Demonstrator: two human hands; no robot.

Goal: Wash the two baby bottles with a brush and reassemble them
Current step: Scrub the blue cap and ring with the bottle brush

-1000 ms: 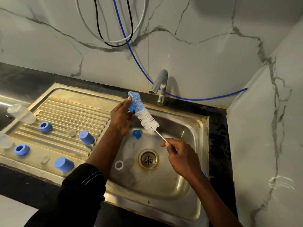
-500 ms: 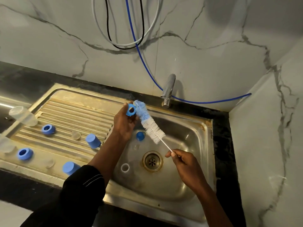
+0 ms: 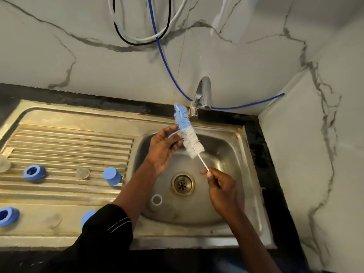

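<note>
Steel sink (image 3: 236,154) in black counter. White ring (image 3: 156,200) lies in basin. Over drain, right hand (image 3: 222,191) pinches wire handle of brush (image 3: 189,134). Ahead, left hand (image 3: 162,148) pinches blue ring (image 3: 174,134) against bristles. Blue caps (image 3: 112,176) and collars (image 3: 34,173) sit on drainboard (image 3: 69,138), left. Brush tip just beside tap (image 3: 201,95).

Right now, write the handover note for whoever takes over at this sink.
Left hand: pinches a blue ring at the brush head.
Right hand: pinches the brush's wire handle.
Parts: two blue collars, two blue caps and clear teats lie apart on the drainboard; a clear ring lies in the basin.
Done: everything dismantled; what is already washed cannot be told.
Left: finish scrubbing, rinse, reassemble.
</note>
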